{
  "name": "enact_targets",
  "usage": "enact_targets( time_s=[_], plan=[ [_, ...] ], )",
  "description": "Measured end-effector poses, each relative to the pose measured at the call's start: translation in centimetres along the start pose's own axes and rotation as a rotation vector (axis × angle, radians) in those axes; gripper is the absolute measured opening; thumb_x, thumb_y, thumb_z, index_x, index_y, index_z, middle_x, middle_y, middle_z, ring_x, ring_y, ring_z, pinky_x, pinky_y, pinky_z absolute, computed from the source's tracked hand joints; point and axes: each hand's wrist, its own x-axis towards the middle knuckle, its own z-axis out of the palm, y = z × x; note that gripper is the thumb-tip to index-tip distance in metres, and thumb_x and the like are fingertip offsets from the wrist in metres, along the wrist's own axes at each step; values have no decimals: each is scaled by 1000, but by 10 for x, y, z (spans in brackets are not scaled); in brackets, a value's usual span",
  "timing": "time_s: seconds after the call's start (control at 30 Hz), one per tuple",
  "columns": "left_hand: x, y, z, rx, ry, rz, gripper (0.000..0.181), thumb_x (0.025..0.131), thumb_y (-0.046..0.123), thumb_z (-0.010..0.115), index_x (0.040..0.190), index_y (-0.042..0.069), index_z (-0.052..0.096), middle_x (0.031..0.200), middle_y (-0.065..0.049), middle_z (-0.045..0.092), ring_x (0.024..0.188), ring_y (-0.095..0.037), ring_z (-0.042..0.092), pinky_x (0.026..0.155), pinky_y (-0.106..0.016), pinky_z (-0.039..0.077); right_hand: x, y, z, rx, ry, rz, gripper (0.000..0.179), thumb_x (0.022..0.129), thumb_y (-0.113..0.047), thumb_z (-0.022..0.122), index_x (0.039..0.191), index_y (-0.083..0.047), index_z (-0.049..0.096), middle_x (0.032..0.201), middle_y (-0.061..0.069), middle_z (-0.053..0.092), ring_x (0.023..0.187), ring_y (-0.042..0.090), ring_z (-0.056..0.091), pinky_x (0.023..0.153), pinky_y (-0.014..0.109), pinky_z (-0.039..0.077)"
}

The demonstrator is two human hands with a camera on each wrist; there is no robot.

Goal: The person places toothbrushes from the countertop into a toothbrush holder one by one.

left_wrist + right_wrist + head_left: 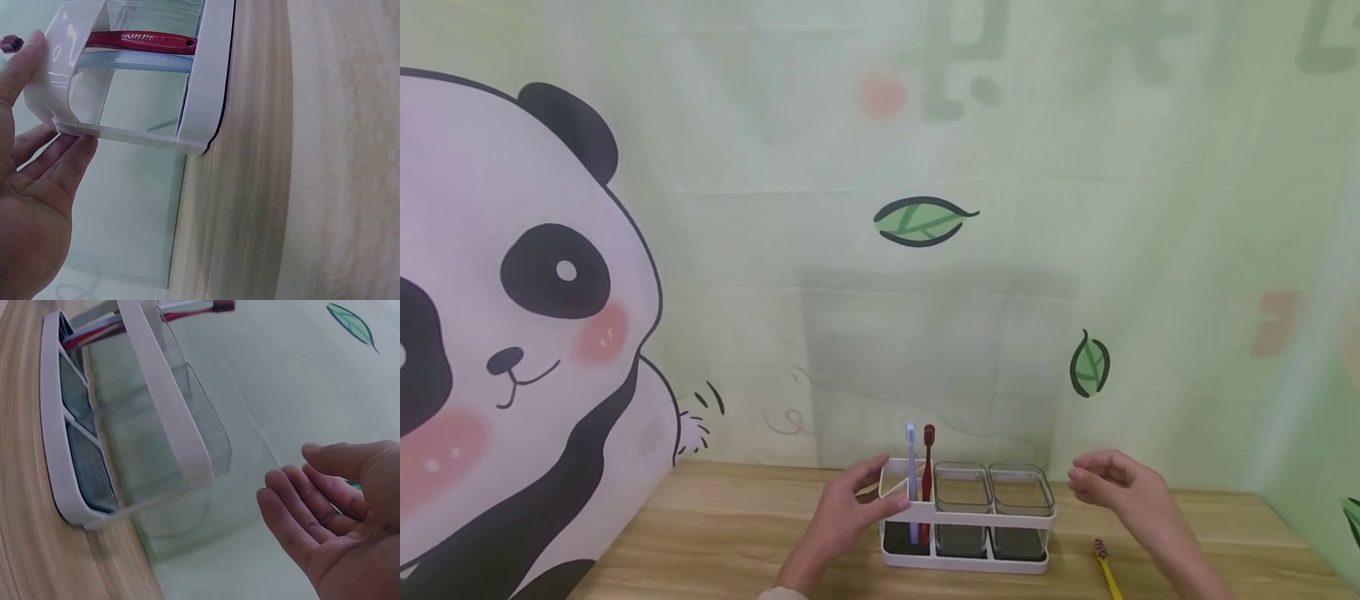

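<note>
A white toothbrush holder [966, 564] stands on the wooden table, with two clear cups [1021, 492] in its right half. A pale blue toothbrush [912, 467] and a dark red toothbrush [927, 475] stand upright in its left part. My left hand [842, 512] grips the left end of the holder's upper rim, thumb in front and fingers round the side, as the left wrist view also shows. Off the holder's right end, my right hand [1123, 487] is raised with relaxed, loosely bent fingers and holds nothing. Below it lies a yellow toothbrush [1107, 569].
The wooden table [737, 517] runs back to a pale green cloth backdrop [737, 250]. A large panda [535, 333] and some leaves are printed on the cloth.
</note>
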Motion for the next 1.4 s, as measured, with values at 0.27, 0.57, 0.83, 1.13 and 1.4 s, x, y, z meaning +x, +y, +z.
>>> enact_targets(
  time_s=[0.27, 0.57, 0.83, 1.13, 1.4],
  plan=[
    [1, 1, 0, -3, -1, 5, 74, 91, 28, 88, 150, -3, 56, 148, -25, 59, 135, -43, 58, 108, -50, 54, -2, 7, -24, -74, -34, 30, 41, 104, -24, 72, 129, 8, 63, 111, 10, 76, 96, 13, 74, 87, 28, 64],
    [0, 1, -2, 1, 0, 6, 75, 91, 28, 88, 150, -3, 55, 149, -25, 57, 136, -43, 57, 107, -47, 55, 1, 16, -34, -146, -148, 9, 32, 103, -17, 72, 122, 9, 65, 108, 12, 76, 95, 23, 73, 85, 35, 65],
    [0, 0, -1, 6, -2, 3, 76, 91, 29, 88, 150, -4, 54, 149, -25, 58, 135, -43, 57, 107, -50, 54, 4, 25, -35, -182, -178, 57, 31, 103, -17, 71, 121, 8, 66, 106, 10, 76, 98, 28, 73, 86, 41, 66],
    [1, 1, -1, 15, 1, -2, 75, 91, 31, 87, 151, -3, 55, 149, -24, 58, 136, -43, 57, 107, -48, 54, 7, 40, -42, -165, -276, 26, 31, 103, -12, 70, 119, 13, 63, 104, 12, 74, 98, 33, 71, 84, 43, 66],
    [0, 1, 0, -17, -4, 10, 75, 91, 27, 88, 151, -4, 54, 148, -26, 58, 136, -43, 57, 108, -48, 55, 7, 54, -45, -180, -284, 31, 25, 101, -9, 72, 113, 12, 66, 104, 13, 73, 96, 31, 72, 81, 41, 67]
  ],
)
